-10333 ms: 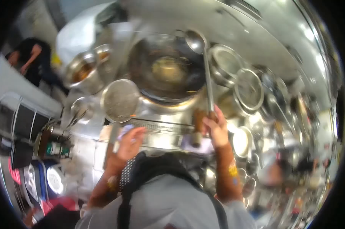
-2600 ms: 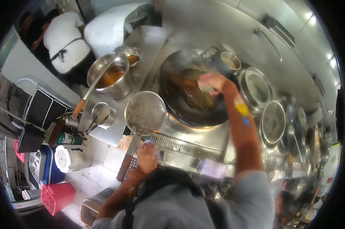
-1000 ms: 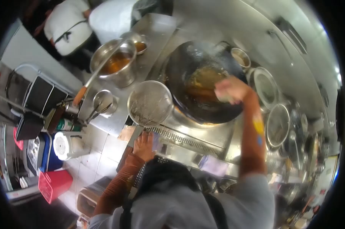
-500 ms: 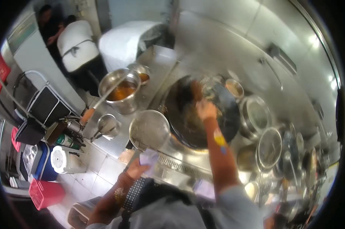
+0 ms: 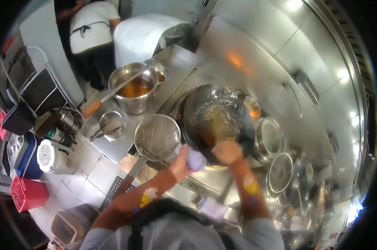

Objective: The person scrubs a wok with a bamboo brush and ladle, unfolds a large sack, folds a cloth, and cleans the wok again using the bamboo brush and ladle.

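Note:
A large black wok (image 5: 190, 112) sits on the stove, with glistening, bubbling or splashing liquid (image 5: 219, 110) in it. My left hand (image 5: 181, 166) is closed on a folded lavender cloth (image 5: 192, 159) at the wok's near-left edge. My right hand (image 5: 227, 152) is closed over the near part of the wok. A brownish blur lies just beyond its fingers; motion hides what it is. Left of the wok rests a round mesh strainer (image 5: 157, 137), close to my left hand.
A steel pot (image 5: 132, 106) of orange-brown liquid stands at the left, a long wooden-handled tool (image 5: 113, 91) across it. Strainers (image 5: 279, 173) and a lidded pot (image 5: 270, 139) are at right. Another lavender cloth (image 5: 212, 207) lies near my body. A person in white (image 5: 90, 29) bends at the back.
My left hand has moved right and up with the cloth to the wok's edge. My right hand has drawn back toward me. An orange glow now shows on the back wall.

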